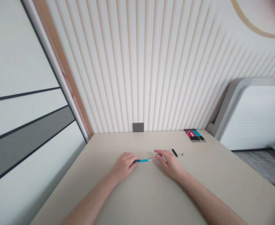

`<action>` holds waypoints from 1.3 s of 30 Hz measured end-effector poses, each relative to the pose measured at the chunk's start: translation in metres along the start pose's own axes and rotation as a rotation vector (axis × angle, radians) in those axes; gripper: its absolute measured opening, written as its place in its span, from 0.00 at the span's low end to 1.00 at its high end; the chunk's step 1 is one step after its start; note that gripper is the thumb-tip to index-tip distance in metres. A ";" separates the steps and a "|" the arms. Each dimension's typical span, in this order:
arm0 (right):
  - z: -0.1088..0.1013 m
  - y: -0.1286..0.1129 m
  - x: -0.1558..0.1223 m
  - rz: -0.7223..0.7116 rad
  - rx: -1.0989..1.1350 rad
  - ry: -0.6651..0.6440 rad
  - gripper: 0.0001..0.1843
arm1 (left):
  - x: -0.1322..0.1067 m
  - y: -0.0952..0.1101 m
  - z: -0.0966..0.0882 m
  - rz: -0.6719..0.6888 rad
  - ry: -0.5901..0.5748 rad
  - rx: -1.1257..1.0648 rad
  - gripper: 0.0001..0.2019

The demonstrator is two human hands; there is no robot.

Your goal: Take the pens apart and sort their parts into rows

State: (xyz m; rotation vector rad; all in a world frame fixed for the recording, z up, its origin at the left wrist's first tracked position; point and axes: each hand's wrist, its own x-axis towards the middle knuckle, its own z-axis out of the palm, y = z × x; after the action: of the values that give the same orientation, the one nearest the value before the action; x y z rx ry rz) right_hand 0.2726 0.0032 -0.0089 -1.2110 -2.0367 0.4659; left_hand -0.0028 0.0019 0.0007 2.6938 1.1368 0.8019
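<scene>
Well, the left hand [124, 165] pinches the blue pen [143, 160], the right hand [169, 163] is open and empty, and a slip could send the pen rolling.

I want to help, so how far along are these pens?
Done: a black pen piece and tiny metal bit lie on the table. In hand: the left hand holds a blue pen, the right hand near its tip. Left: the row of pens at the far end, seemingly untouched.
</scene>
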 end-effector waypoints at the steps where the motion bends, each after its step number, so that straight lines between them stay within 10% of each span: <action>1: -0.004 0.005 0.001 0.028 -0.086 0.042 0.17 | 0.000 0.000 0.000 -0.008 0.008 0.001 0.04; 8: -0.031 0.046 0.001 0.303 -0.634 0.115 0.14 | 0.000 -0.002 -0.002 -0.028 0.023 -0.005 0.05; 15: -0.028 0.054 -0.003 0.337 -0.701 0.053 0.14 | 0.001 0.000 -0.003 -0.030 0.007 0.005 0.05; 29: 0.004 0.013 0.002 0.294 0.597 0.236 0.23 | 0.000 -0.001 -0.001 -0.066 0.055 0.019 0.05; 39: 0.003 0.012 0.003 0.390 0.737 0.253 0.22 | -0.001 -0.002 0.001 -0.065 0.063 0.010 0.06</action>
State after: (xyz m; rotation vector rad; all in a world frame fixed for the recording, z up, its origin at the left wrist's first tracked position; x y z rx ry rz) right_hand 0.2768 0.0116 -0.0170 -1.1100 -1.2254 1.0750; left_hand -0.0041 0.0027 -0.0014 2.6417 1.2380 0.8793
